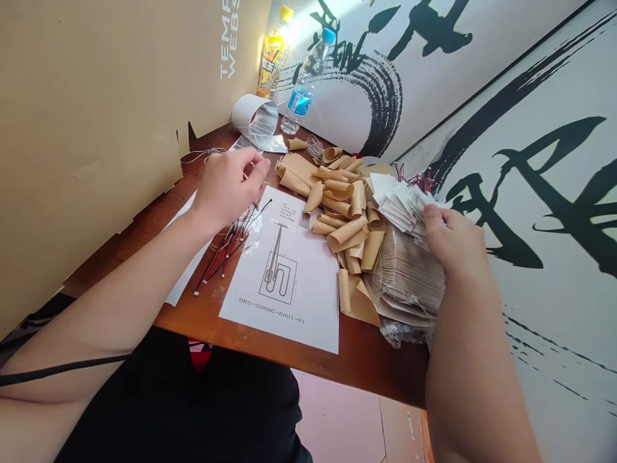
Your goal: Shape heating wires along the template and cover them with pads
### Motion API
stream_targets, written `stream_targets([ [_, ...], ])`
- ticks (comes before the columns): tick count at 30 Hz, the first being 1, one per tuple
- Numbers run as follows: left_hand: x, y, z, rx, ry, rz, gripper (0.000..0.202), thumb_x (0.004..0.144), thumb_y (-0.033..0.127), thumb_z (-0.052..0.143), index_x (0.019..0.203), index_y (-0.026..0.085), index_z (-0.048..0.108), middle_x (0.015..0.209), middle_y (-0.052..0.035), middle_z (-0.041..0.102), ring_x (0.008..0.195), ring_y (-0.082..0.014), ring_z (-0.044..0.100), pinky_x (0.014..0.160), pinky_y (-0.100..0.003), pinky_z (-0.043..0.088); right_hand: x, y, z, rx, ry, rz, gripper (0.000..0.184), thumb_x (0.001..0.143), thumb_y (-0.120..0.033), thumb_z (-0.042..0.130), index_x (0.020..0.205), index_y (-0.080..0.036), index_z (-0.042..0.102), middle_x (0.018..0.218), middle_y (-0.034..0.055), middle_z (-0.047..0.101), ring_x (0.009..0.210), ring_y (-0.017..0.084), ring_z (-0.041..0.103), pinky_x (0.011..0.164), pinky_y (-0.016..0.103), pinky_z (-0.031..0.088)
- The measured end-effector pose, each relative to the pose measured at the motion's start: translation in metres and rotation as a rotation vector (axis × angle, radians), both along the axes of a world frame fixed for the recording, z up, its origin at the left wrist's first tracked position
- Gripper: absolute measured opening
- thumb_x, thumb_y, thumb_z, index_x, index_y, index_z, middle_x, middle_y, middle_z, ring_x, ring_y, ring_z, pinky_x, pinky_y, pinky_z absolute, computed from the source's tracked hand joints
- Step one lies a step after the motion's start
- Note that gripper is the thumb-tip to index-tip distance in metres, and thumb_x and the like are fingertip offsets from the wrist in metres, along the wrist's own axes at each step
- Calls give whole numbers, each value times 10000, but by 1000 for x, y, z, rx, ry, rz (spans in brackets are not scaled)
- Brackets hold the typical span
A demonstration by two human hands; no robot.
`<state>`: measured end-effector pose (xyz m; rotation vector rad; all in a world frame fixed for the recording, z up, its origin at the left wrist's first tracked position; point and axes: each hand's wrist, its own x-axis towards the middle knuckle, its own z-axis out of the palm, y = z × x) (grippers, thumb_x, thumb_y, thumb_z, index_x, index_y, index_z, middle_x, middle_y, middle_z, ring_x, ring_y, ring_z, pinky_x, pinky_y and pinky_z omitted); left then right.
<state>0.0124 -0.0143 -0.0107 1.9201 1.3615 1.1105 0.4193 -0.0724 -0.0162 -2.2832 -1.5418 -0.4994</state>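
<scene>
Mostly curled tan paper (344,218), thin red wires (224,254)

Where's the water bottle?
In the head view, the blue-capped water bottle stands at the far end of the wooden table, right of the rolled reflective sheet, near the yellow-capped drink bottle.

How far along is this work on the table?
Done, it seems: a heap of curled tan sheets. In hand: the left hand seems to pinch a thin wire; the right hand touches white paper slips. Still left: a plastic-wrapped stack of tan sheets and a bundle of red-and-black wires on a printed drawing.
</scene>
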Motion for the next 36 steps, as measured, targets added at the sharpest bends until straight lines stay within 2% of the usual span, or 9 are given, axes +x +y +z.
stream_targets([
  [4,-14,6,1,19,315,134,257,925,326,525,959,212,753,891,-99,742,841,-236,624,809,-375,457,-17,0,8,-16,116,-163,299,888,-410,640,956,-139,747,889,240,717,837,326,640,704,433,410],
  [8,-28,13,1,0,392,215,279,923,320,500,960,228,760,961,-122,758,869,-257,643,782,-388,475,-53,-11,17,134,146,-205,621,861,-372,686,1384,-58,571,1377,328,578,1279,396,557,951,492,432],
  [10,-36,17,1,-56,447,258,298,921,315,491,1014,215,756,996,-147,758,906,-291,662,785,-413,490,-82,-20,21,220,163,-171,588,892,-379,640,1393,-80,566,1413,287,569,1302,364,568,995,485,443],
  [12,-43,22,-1,-182,571,259,311,892,323,532,1072,185,745,1062,-189,743,973,-353,673,809,-461,507,-119,-29,23,322,364,29,476,883,-386,644,1272,-113,645,1324,245,639,1117,330,683,859,449,521],
  [16,-50,28,-9,-350,817,157,580,754,441,727,1276,196,666,1368,-195,613,1210,-410,606,919,-484,532,-197,-38,15,-53,833,435,365,895,-499,631,1062,-179,679,1011,117,735,815,235,726,718,386,553],
  [22,-43,23,-6,-472,900,178,912,680,518,835,1458,193,488,1506,-231,435,1311,-420,549,959,-475,544,-275,-37,-11,-350,618,712,383,932,-376,677,1211,-114,667,1232,172,671,1003,252,691,907,423,551],
  [27,-40,19,2,-512,855,235,963,655,443,887,1478,196,452,1509,-238,460,1280,-415,590,944,-448,549,-297,-40,-33,-437,285,1013,524,882,-458,760,1340,-232,639,1524,143,532,1415,371,431,1090,583,408],
  [31,-46,26,-4,-468,793,246,960,587,389,924,1435,206,512,1378,-171,627,1180,-370,648,888,-396,554,-298,-41,-49,-420,249,1022,557,917,-562,684,1357,-223,635,1548,137,523,1465,368,381,1128,577,359],
  [36,-60,33,-10,-323,613,244,752,760,396,788,1433,197,519,1212,-123,706,1122,-327,664,899,-388,529,-298,-39,-53,-395,277,985,653,943,-564,644,1447,-161,546,1566,157,505,1482,351,373,1163,535,335],
])
